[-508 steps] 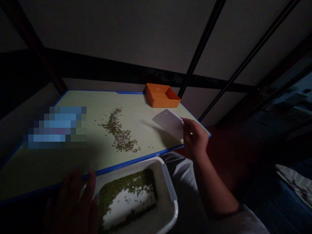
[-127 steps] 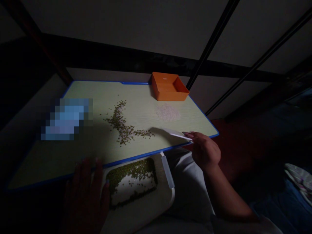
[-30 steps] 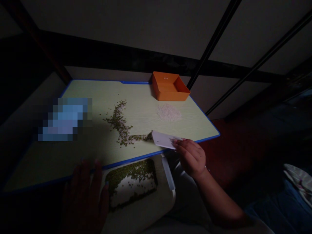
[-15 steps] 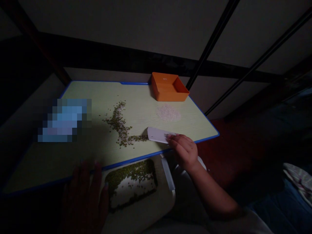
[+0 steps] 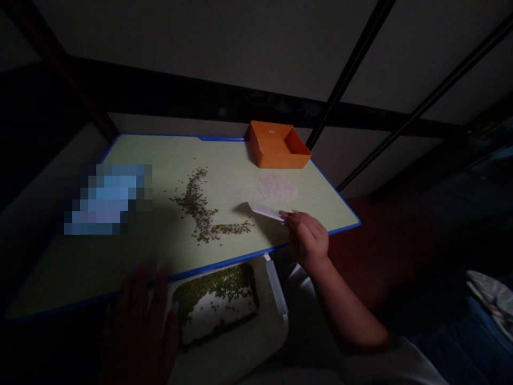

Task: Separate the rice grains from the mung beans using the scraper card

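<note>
My right hand (image 5: 308, 239) is closed on a thin white plastic scraper card (image 5: 265, 210), held nearly flat just above the table, right of a trail of small green beans (image 5: 200, 208). A small heap of white grains (image 5: 276, 187) lies beyond the card. My left hand (image 5: 138, 321) rests in the dark at the near table edge, fingers lying along the rim of a white tray (image 5: 256, 342) that holds green beans (image 5: 212, 283) and sits below the table edge.
The pale green table (image 5: 168, 155) has a blue rim. An orange open box (image 5: 278, 144) stands at its far right corner. A blurred blue patch (image 5: 108, 198) lies on the left. Dark bars run behind; bedding shows at the right.
My right hand has lifted the card off the beans and drawn it up and to the right, tilting it flatter. The bean trail's near end now lies uncovered.
</note>
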### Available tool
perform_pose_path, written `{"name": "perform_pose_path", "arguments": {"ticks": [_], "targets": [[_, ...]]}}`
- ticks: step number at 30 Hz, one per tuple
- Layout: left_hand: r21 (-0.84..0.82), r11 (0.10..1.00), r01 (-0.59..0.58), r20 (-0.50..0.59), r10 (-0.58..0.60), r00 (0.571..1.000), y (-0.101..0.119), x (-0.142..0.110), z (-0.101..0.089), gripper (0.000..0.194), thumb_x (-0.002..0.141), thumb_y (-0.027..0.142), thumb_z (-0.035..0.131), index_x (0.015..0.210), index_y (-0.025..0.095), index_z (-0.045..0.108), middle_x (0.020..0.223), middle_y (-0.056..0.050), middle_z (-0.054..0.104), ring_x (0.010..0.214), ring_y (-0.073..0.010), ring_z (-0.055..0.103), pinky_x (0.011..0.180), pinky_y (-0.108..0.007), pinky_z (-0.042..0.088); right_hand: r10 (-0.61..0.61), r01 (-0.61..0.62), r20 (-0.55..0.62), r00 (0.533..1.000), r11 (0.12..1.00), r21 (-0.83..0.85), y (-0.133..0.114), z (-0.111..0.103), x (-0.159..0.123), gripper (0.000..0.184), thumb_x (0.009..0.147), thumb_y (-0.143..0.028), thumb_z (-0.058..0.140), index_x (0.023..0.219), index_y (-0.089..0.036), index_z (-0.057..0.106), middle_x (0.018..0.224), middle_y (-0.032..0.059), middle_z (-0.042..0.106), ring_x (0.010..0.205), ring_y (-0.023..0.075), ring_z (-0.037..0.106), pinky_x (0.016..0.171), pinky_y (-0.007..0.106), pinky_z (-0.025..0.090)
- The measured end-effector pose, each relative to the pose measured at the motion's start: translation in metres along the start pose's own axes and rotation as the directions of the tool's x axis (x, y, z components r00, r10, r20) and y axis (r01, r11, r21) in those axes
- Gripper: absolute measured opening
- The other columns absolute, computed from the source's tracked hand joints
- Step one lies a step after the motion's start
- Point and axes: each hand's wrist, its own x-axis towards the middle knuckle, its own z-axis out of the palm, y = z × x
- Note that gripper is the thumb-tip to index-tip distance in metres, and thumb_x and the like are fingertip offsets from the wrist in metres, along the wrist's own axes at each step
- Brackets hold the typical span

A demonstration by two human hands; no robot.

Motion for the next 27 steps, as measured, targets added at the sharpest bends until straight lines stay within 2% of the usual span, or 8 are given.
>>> {"name": "perform_pose_path", "arguments": {"ticks": [4,13,21,27], "targets": [[0.005,1.0,0.0,0.004,0.0,1.0,-0.002,0.0,0.002,0.072,0.087,0.03,0.041,0.15,0.031,0.007,0.165,-0.016,0.018,0.151,-0.0409,0.023,0.111,-0.073,0.038,-0.032,0.028,0.057,0.998,0.997,0.069,-0.014,-0.005,-0.004,0.024,0.093,-0.008,0.052,0.111,-0.018,0.065,0.093,0.0096,0.078,0.086,0.0187,0.073,0.085,0.036,0.061],[0.016,1.0,-0.014,-0.006,0.014,1.0,0.0,0.0,-0.001,0.07,0.087,0.028,0.042,0.15,0.026,0.012,0.161,-0.022,0.028,0.149,-0.0427,0.027,0.11,-0.072,0.039,-0.125,0.113,0.053,0.991,0.975,0.192,-0.024,-0.012,-0.006,0.024,0.094,-0.005,0.048,0.109,-0.013,0.065,0.093,0.0117,0.077,0.088,0.0184,0.073,0.085,0.038,0.061],[0.008,1.0,-0.002,0.003,0.002,1.0,0.001,0.003,0.0,0.071,0.087,0.029,0.041,0.15,0.028,0.009,0.16,-0.022,0.029,0.148,-0.0437,0.027,0.108,-0.073,0.041,-0.073,0.074,-0.019,0.997,0.995,0.065,-0.019,-0.04,-0.014,0.029,0.095,-0.008,0.05,0.121,-0.014,0.061,0.09,0.0108,0.078,0.087,0.0205,0.075,0.083,0.042,0.064],[0.008,1.0,0.01,0.007,-0.01,1.0,0.003,0.001,-0.002,0.071,0.088,0.029,0.041,0.15,0.028,0.009,0.162,-0.021,0.026,0.149,-0.0418,0.026,0.111,-0.072,0.039,-0.114,0.109,0.097,0.989,0.993,0.052,-0.028,-0.058,-0.024,0.028,0.094,-0.006,0.051,0.119,-0.011,0.063,0.096,0.0124,0.078,0.094,0.0204,0.073,0.088,0.041,0.062]]}}
